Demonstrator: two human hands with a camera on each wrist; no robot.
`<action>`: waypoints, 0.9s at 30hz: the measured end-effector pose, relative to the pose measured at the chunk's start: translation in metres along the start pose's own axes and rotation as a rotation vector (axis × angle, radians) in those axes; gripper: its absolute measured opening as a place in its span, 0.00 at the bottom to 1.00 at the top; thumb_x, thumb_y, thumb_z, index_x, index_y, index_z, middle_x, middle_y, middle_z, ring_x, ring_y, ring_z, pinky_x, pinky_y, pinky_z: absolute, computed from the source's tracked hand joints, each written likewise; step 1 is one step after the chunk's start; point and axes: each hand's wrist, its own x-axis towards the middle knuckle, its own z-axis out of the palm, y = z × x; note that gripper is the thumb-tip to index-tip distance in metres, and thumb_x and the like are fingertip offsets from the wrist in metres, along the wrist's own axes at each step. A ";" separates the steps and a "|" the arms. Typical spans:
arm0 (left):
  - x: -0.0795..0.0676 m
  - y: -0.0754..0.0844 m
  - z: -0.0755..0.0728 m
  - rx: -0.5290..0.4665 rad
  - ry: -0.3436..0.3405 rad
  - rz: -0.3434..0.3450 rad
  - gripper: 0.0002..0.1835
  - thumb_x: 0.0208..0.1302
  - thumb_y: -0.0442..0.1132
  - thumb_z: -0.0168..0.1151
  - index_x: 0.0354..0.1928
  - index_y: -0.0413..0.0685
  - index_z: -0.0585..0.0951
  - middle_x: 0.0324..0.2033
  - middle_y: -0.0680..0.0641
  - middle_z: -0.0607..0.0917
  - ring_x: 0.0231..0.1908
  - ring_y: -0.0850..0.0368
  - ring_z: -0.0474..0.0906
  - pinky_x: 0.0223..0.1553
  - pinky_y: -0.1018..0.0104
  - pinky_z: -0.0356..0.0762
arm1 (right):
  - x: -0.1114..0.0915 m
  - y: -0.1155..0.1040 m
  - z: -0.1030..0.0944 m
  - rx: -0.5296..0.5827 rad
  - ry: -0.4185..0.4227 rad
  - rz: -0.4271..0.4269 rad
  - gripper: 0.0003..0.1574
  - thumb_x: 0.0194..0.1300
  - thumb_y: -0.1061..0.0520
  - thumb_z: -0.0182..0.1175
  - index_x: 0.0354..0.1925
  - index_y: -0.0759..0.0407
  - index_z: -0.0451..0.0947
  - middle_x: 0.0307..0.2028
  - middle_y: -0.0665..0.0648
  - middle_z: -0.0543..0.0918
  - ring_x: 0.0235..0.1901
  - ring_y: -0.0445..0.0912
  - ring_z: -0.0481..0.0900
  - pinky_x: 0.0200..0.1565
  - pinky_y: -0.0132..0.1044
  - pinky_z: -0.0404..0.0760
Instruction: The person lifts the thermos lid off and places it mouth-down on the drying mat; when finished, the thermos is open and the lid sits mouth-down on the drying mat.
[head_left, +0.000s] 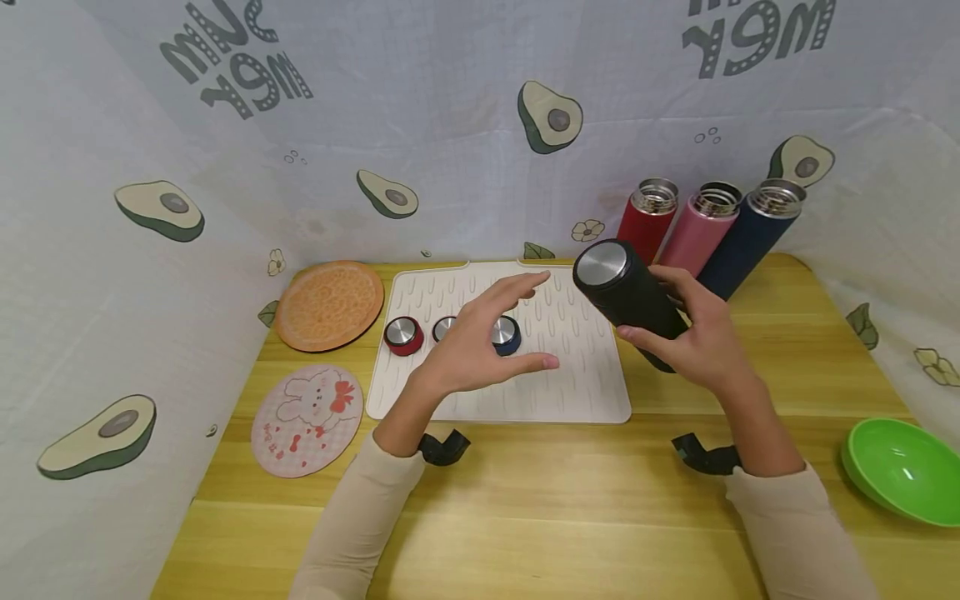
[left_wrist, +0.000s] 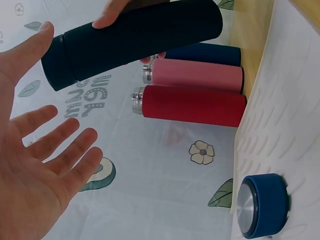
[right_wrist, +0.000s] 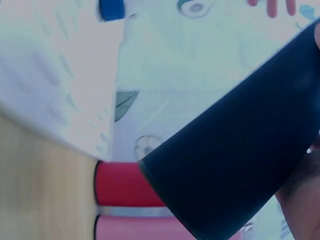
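My right hand grips a black thermos bottle round its body, tilted with its steel-topped lid toward the left. The left hand hovers over the white mat with fingers spread and nothing in its grasp; in the left wrist view its thumb tip is right at the lid end of the bottle. Beneath that hand lie a blue lid and a partly hidden lid, with a red lid to their left.
Lidless red, pink and navy bottles stand at the back right. The white ridged mat lies mid-table. An orange round mat and a pink rabbit mat are at left, a green bowl at right.
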 end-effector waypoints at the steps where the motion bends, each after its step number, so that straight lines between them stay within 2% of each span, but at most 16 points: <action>1: 0.000 0.001 -0.001 -0.011 0.004 0.011 0.50 0.55 0.54 0.80 0.78 0.70 0.63 0.72 0.62 0.70 0.67 0.59 0.72 0.69 0.63 0.73 | 0.000 -0.003 0.001 -0.003 -0.017 -0.024 0.50 0.48 0.62 0.80 0.69 0.56 0.71 0.58 0.62 0.82 0.53 0.23 0.71 0.54 0.14 0.68; 4: 0.000 0.002 -0.005 -0.046 0.010 0.037 0.51 0.55 0.52 0.80 0.78 0.67 0.63 0.72 0.59 0.70 0.67 0.62 0.71 0.70 0.64 0.73 | 0.001 -0.013 0.001 -0.015 -0.081 -0.063 0.50 0.46 0.61 0.82 0.68 0.54 0.73 0.58 0.59 0.83 0.53 0.27 0.72 0.53 0.15 0.70; 8: 0.000 0.003 -0.009 -0.081 0.009 0.058 0.51 0.55 0.50 0.81 0.79 0.64 0.63 0.72 0.56 0.70 0.68 0.62 0.71 0.70 0.61 0.74 | 0.004 -0.024 0.003 -0.027 -0.178 -0.099 0.51 0.46 0.57 0.83 0.67 0.48 0.75 0.59 0.54 0.83 0.51 0.38 0.76 0.49 0.22 0.76; 11: -0.001 0.004 -0.011 -0.084 0.006 0.085 0.51 0.56 0.49 0.80 0.79 0.63 0.62 0.73 0.56 0.69 0.69 0.62 0.70 0.69 0.59 0.76 | 0.007 -0.029 0.007 -0.039 -0.225 -0.141 0.51 0.45 0.54 0.84 0.67 0.46 0.76 0.59 0.52 0.83 0.49 0.41 0.77 0.45 0.27 0.80; 15: -0.002 0.007 -0.013 -0.045 0.000 0.130 0.50 0.57 0.49 0.80 0.79 0.62 0.63 0.75 0.58 0.67 0.73 0.63 0.66 0.72 0.58 0.71 | 0.011 -0.030 0.012 -0.050 -0.254 -0.196 0.51 0.43 0.53 0.86 0.65 0.46 0.76 0.58 0.50 0.83 0.49 0.41 0.79 0.45 0.27 0.82; 18: -0.003 0.008 -0.013 -0.012 -0.011 0.150 0.47 0.58 0.50 0.78 0.78 0.62 0.65 0.76 0.57 0.67 0.75 0.63 0.63 0.75 0.57 0.67 | 0.011 -0.031 0.014 -0.061 -0.278 -0.203 0.51 0.44 0.51 0.85 0.66 0.46 0.76 0.59 0.49 0.83 0.51 0.41 0.79 0.47 0.30 0.84; 24: -0.003 0.009 -0.014 -0.006 -0.038 0.172 0.42 0.61 0.49 0.76 0.76 0.61 0.69 0.74 0.55 0.70 0.72 0.62 0.67 0.72 0.58 0.71 | 0.008 -0.036 0.014 -0.085 -0.312 -0.188 0.50 0.48 0.47 0.84 0.68 0.44 0.75 0.61 0.50 0.82 0.54 0.45 0.80 0.50 0.44 0.87; 27: -0.003 0.009 -0.014 -0.018 -0.048 0.188 0.38 0.61 0.48 0.77 0.73 0.58 0.73 0.71 0.54 0.73 0.70 0.62 0.70 0.68 0.62 0.74 | 0.008 -0.038 0.014 -0.083 -0.320 -0.195 0.50 0.48 0.47 0.84 0.68 0.44 0.76 0.61 0.51 0.82 0.53 0.45 0.80 0.49 0.46 0.88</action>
